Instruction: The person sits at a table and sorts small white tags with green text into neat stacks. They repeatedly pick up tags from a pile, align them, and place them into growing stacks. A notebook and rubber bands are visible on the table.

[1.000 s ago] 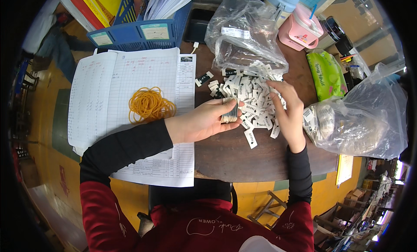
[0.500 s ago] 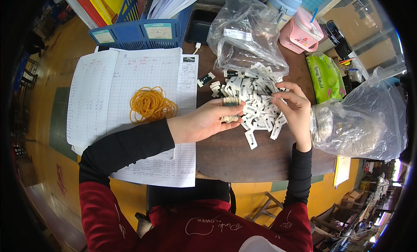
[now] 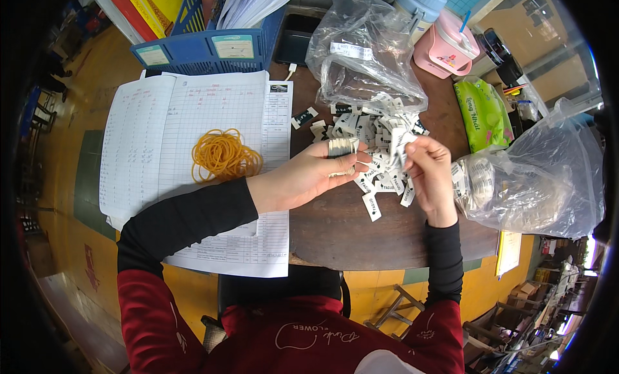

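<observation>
A stack of small fabric labels (image 3: pixel 342 148) sits in my left hand (image 3: pixel 309 174), its edges showing between the thumb and curled fingers. My right hand (image 3: pixel 431 174) pinches a white label (image 3: pixel 401 145) with dark print, lifted over the pile and slightly blurred. Below both hands spreads a loose heap of white labels (image 3: pixel 387 181) on the brown table (image 3: pixel 361 235). Some at the heap's far left show a dark green side, including one label (image 3: pixel 304 117) lying apart.
Left of the heap lie an open notebook (image 3: pixel 135 142), printed sheets (image 3: pixel 258 258) and a bundle of orange rubber bands (image 3: pixel 225 156). Behind stand a blue file rack (image 3: pixel 200 52) and a clear plastic bag (image 3: pixel 367 71). At right are a green tissue pack (image 3: pixel 482 116), another bag (image 3: pixel 529 193) and a pink container (image 3: pixel 445 45).
My right hand has drawn back toward me and now holds a label up off the heap, its fingers closed tighter. The left hand keeps its stack nearly in place.
</observation>
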Motion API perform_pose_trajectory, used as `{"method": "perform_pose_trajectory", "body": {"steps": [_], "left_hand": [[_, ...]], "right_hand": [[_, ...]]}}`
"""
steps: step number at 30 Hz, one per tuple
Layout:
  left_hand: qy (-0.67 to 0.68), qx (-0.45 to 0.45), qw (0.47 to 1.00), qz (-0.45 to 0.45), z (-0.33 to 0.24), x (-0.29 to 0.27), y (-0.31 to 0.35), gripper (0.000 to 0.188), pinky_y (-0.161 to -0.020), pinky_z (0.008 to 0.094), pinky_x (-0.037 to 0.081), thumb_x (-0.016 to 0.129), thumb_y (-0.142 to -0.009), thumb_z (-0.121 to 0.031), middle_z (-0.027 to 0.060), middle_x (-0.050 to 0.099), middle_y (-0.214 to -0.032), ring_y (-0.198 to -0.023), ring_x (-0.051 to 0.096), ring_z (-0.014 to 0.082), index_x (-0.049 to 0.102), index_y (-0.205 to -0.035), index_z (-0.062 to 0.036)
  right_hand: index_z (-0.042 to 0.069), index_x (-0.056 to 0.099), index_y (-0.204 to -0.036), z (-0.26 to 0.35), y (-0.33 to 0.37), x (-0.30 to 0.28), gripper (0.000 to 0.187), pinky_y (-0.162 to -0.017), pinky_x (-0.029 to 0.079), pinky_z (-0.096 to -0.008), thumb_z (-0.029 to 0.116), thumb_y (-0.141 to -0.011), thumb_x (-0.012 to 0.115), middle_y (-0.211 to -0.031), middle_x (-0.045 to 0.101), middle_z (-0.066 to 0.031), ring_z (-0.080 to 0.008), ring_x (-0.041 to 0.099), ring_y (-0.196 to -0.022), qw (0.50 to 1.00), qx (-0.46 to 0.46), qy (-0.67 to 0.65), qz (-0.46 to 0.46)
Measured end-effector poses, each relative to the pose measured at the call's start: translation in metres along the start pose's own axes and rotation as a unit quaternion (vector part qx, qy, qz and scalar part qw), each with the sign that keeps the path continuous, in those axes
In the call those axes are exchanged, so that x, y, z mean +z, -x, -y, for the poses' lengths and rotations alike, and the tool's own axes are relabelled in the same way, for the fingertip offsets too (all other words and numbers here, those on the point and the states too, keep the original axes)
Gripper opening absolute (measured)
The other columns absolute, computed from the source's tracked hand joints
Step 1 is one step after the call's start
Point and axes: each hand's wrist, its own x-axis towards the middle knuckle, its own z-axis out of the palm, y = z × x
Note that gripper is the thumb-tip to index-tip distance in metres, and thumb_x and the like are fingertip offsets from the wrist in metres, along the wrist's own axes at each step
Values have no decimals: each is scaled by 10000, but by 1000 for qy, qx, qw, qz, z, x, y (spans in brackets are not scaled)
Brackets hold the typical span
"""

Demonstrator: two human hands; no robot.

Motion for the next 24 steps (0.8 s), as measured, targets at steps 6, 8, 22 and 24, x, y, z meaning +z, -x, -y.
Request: {"method": "perform_pose_trajectory", "body": {"steps": [6, 8, 22, 24], "left_hand": [[18, -25, 999, 28, 0, 3, 2, 373, -1152, 341, 404, 535, -1066, -163, 29, 517, -1403, -1328, 482, 144, 480, -1422, -68], [11, -28, 999, 24, 0, 3, 3, 379, -1148, 336, 401, 537, -1067, -169, 12, 514, -1401, -1323, 476, 123, 478, -1431, -82], [35, -50, 997, 44, 1, 5, 3, 403, -1175, 365, 407, 534, -1067, -182, 57, 513, -1392, -1317, 514, 182, 455, -1439, -49], [32, -52, 998, 35, 1, 4, 3, 403, -1167, 377, 418, 529, -1068, -188, 76, 516, -1395, -1316, 526, 211, 452, -1435, -41]], "right_hand": [[-30, 734, -1044, -22, 10, 26, 143, -738, 508, -229, -17, -901, 726, -920, 740, -68, -92, 655, -784, 995, 19, 93, 32], [-17, 739, -1047, -26, 11, 30, 145, -758, 502, -223, -12, -901, 730, -940, 739, -50, -85, 656, -819, 995, 10, 98, 16], [15, 668, -1161, -33, 12, 38, 268, -830, 480, -234, -42, -904, 717, -1095, 575, -27, -73, 595, -869, 987, -39, 153, 30], [14, 643, -1218, -32, 13, 39, 349, -851, 486, -254, -42, -885, 732, -1189, 567, -63, -90, 603, -931, 976, -78, 199, 36]]}}
